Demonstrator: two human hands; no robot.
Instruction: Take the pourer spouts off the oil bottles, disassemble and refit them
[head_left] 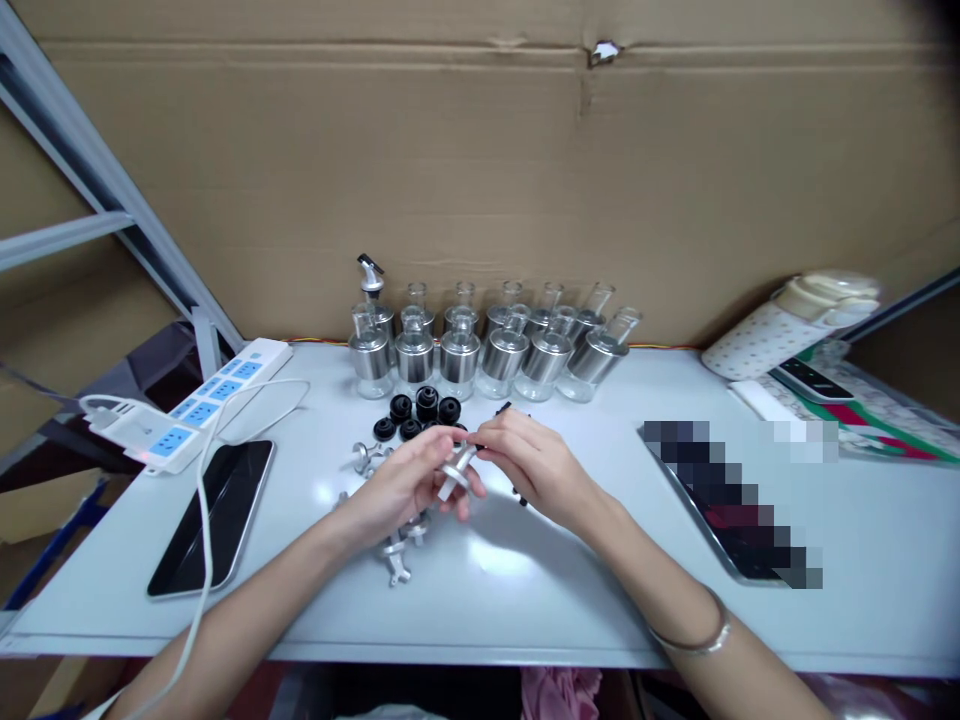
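The left hand (420, 480) pinches a silver spout part (456, 474) above the table (570, 600). The right hand's (536, 460) fingertips are pressed together at the part's upper end.

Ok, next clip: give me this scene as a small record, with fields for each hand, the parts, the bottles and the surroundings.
left hand: holds a silver part
right hand: fingers at that part's upper end; exact grip hidden
loose parts: black round pieces grouped before the bottles; silver pieces near the left hand
bottles: glass with metal bands, two rows; back-left one topped by a pourer
table left: power strip, dark-screened device
table right: dotted flask, tilted
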